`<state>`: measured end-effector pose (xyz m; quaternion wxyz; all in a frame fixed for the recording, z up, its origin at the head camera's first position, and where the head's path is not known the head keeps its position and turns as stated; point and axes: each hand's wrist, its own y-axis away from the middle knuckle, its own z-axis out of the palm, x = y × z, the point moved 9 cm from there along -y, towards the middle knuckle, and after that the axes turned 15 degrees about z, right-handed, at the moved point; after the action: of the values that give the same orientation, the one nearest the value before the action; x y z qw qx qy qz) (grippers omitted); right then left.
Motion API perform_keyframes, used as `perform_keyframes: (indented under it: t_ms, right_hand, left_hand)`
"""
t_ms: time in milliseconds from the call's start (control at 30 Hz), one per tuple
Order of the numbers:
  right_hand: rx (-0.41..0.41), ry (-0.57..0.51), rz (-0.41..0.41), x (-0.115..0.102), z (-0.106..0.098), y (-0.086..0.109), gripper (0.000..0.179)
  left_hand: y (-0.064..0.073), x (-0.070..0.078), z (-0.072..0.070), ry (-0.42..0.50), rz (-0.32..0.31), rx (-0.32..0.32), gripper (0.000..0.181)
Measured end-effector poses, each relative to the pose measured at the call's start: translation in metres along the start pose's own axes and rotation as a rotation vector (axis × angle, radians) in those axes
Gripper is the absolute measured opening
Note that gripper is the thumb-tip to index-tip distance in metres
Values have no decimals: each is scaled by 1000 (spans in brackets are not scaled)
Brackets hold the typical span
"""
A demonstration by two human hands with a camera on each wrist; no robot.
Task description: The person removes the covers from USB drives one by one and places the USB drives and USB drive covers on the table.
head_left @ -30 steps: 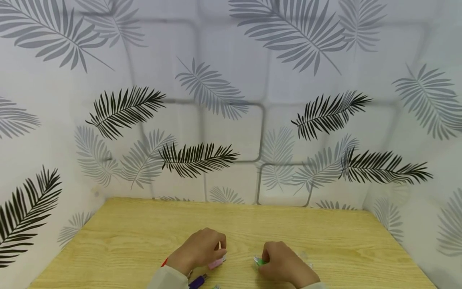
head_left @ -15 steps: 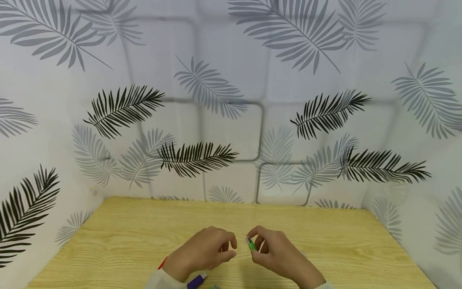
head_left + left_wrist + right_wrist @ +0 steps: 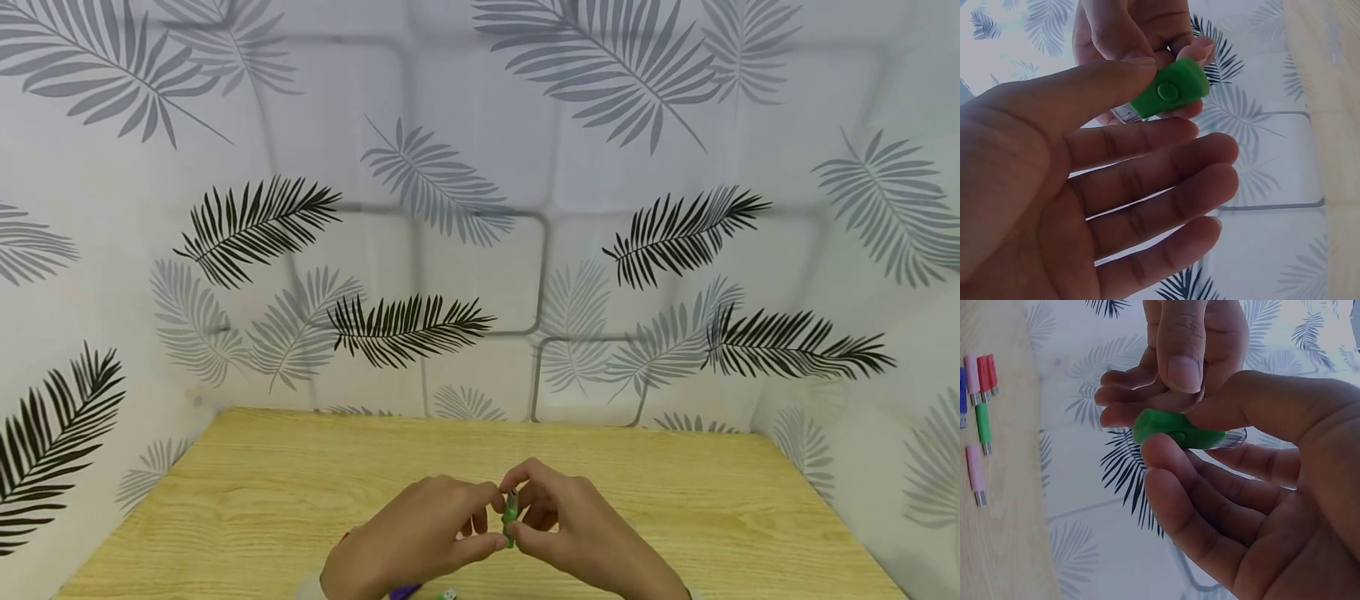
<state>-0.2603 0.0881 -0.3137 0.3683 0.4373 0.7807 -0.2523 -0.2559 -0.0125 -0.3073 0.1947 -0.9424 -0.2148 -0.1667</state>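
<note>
A green USB flash drive (image 3: 510, 517) is up between my two hands. Over its metal plug sits a clear cap (image 3: 1234, 439), seen in the right wrist view. My right hand (image 3: 581, 525) pinches the drive between thumb and fingers. From the other side my left hand (image 3: 416, 529) comes close around it. In the left wrist view the left thumb overlaps the edge of the green body (image 3: 1175, 90), and the other left fingers stretch out fairly straight beneath. Whether the left fingertips touch the drive is hard to tell.
On the wooden table (image 3: 337, 450) lie more flash drives, seen in the right wrist view: pink (image 3: 974, 469), green (image 3: 983, 422), red (image 3: 984, 375) and a blue-purple one (image 3: 962, 390). A white leaf-patterned wall covering (image 3: 465, 275) rises behind the table and along both sides.
My right hand has lifted the green drive from near the table and carried it left. The left hand has moved right to meet it, away from a pink drive.
</note>
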Motion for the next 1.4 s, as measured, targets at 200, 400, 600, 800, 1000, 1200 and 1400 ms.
perform_keyframes:
  t_ms: [200, 400, 600, 800, 1000, 1200, 1400]
  right_hand:
    - [-3, -46, 10, -11, -3, 6, 22]
    - [70, -66, -17, -17, -8, 9, 19]
    - [106, -60, -60, -20, -8, 10, 15]
    - [87, -38, -58, -19, -5, 8, 14]
    - [37, 4, -82, -20, 1, 6, 18]
    - [28, 12, -101, -20, 4, 6, 17]
    - [34, 36, -139, -23, 5, 8, 14]
  left_hand:
    - [6, 12, -10, -64, 25, 26, 18]
    - [9, 20, -18, -91, 43, 62, 19]
    - [9, 24, -21, -116, 62, 56, 8]
    - [13, 23, -27, -109, 45, 62, 7]
    - [15, 22, -32, -104, 41, 92, 11]
    - [11, 25, -29, -141, 63, 109, 15]
    - [11, 30, -25, -189, 94, 89, 14]
